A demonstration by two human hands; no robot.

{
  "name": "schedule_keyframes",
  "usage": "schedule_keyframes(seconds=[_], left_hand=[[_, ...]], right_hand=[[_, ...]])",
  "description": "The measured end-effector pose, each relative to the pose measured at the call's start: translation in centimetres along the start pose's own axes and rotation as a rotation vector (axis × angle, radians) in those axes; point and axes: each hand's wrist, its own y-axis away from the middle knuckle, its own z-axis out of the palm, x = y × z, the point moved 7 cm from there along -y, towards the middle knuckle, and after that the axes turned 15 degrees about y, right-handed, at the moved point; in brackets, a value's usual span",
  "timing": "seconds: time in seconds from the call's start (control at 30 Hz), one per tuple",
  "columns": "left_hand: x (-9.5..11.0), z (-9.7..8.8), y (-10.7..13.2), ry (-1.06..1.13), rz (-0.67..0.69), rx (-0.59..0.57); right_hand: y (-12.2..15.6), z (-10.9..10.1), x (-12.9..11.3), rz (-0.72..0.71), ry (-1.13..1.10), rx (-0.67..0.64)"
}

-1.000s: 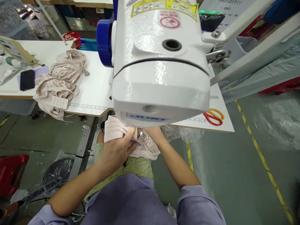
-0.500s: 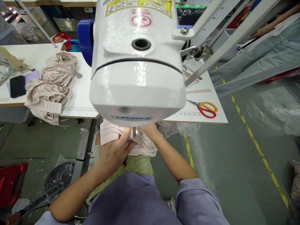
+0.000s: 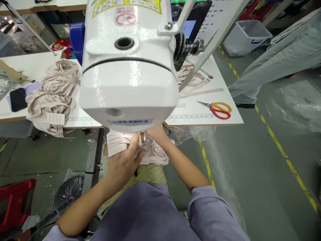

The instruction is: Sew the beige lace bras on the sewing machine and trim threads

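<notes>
Below the head of the white sewing machine (image 3: 130, 90), a beige lace bra (image 3: 155, 154) hangs over my lap. My left hand (image 3: 124, 162) is closed on its smooth band side, thumb and fingers pinching the fabric. My right hand (image 3: 157, 135) reaches in under the machine head at the lace side; its fingers are hidden by the machine. Between the two hands a small curved shiny metal piece (image 3: 143, 137) shows. The needle area is out of sight behind the machine head.
On the white table, a pile of beige lace bras (image 3: 56, 93) and a black phone (image 3: 18, 99) lie left. Scissors (image 3: 218, 109) and beige straps (image 3: 190, 78) lie right. A thin slanting post (image 3: 213, 47) crosses the right side. A person's trouser legs (image 3: 278, 60) stand beyond.
The view has shifted, so the machine head sits further left and more straps show. The other person's hand has left the view. My hands keep nearly the same place at the bra.
</notes>
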Motion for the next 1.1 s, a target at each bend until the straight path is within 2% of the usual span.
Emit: schedule_keyframes(seconds=[0.13, 0.33, 0.47, 0.73, 0.87, 1.0, 1.1], left_hand=[[-0.4, 0.0, 0.2, -0.085, 0.002, -0.005], [0.0, 0.4, 0.1, -0.094, 0.046, -0.012], [-0.6, 0.3, 0.5, -0.079, 0.069, 0.054], [-1.3, 1.7, 1.5, -0.036, 0.121, 0.138], [0.3, 2.3, 2.5, -0.063, 0.159, 0.176], [3.9, 3.7, 5.1, -0.085, 0.339, 0.209], [5.3, 5.1, 6.9, 0.005, 0.365, 0.144]], right_hand=[[0.0, -0.1, -0.4, -0.034, -0.033, 0.016], [1.1, -0.6, 0.6, 0.018, -0.136, 0.071], [3.1, -0.8, 1.4, 0.106, -0.226, 0.081], [8.5, -0.5, 2.1, 0.216, -0.337, -0.056], [10.7, -0.8, 0.7, 0.173, -0.312, -0.119], [12.8, -1.2, -0.1, 0.190, -0.247, -0.180], [14.2, -1.8, 0.0, 0.266, -0.317, -0.167]])
